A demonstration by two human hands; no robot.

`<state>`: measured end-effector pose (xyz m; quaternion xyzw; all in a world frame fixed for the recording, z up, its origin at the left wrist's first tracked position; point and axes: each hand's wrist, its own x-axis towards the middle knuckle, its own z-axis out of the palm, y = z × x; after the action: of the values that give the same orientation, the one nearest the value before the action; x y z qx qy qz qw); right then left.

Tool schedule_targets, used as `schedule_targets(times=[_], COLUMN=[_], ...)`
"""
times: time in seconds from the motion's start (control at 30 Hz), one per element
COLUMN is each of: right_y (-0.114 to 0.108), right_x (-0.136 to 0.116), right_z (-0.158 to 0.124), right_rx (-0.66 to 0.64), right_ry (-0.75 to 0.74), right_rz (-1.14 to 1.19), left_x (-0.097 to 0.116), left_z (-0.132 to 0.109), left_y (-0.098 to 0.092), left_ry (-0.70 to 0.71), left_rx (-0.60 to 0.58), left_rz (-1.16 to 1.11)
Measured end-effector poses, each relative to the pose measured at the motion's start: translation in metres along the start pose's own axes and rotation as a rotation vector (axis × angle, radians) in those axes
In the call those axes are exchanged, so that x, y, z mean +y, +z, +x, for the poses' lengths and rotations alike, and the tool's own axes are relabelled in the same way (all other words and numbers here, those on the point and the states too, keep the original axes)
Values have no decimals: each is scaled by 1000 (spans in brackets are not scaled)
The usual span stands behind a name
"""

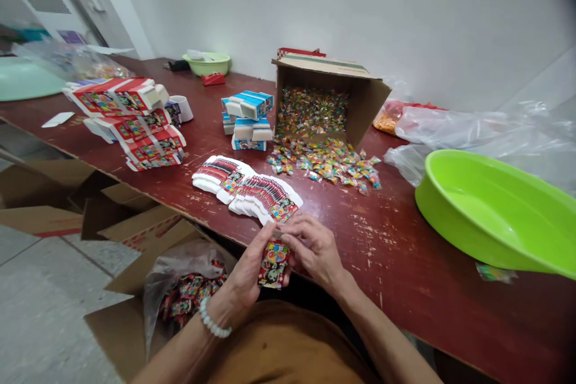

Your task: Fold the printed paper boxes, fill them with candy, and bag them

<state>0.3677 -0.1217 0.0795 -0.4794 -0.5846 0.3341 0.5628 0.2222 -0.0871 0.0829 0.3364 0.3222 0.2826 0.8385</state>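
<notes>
Cradling a red carton point(274, 265) just off the table point(382, 240) edge, the left hand point(246, 264) grips its sides while the right hand point(317, 247) pinches its top; light, even pressure should avoid creasing. Beyond lie fanned cartons point(263, 190), then wrapped candies point(335, 162).

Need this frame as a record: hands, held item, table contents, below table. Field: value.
left_hand: holding small printed carton; hand wears beaded bracelet
right_hand: fingers at the carton's top end; hand
table_near: fanned flat cartons
table_left: red carton stack
table_middle: blue carton stack; tipped cardboard box, wrapped candies spilling out
table_right: green basin
below_left: clear bag of red-printed items
</notes>
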Motion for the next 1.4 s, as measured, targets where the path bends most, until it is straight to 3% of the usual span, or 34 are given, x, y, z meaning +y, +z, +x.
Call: schedule_targets(times=[0.07,0.1,0.27,0.33,0.4,0.57,0.77,0.87,0.97,1.07,1.2,1.3,1.4], right_y=[0,1,8,11,11,9,29,30,9,-19,-30,-21,-13], right_x=[-1,-1,-1,-4,-6,-1,14,18,28,50,74,80,81], right_z=[-2,-2,0,3,5,-1,-15,-13,3,25,44,46,45], right_rx=[-43,-65,-134,-147,-113,-121,-149,-174,-30,103,88,26,58], right_ry=[-128,-117,346,467,427,45,107,123,171,179,157,234,285], right_rz=[-158,-172,230,342,299,21,30,-1,-130,-442,-846,-1041,-1052], left_x=[1,1,-5,-7,-7,-1,1,9,16,14,9,16,26], left_z=[1,1,-1,-1,-2,-1,-2,-15,-35,-54,-66,-59,-41], left_y=[-3,-5,-7,-8,-9,-14,-26,-46,-87,-138,-189,-192,-166], left_ry=[-50,-49,-1,14,7,-69,-44,93,248,281,309,375,477], left_rx=[-17,-17,13,25,57,54,46,129,341,597,774,837,781], left_rz=[-120,-145,-23,22,36,-73,-97,46,287,603,768,839,883])
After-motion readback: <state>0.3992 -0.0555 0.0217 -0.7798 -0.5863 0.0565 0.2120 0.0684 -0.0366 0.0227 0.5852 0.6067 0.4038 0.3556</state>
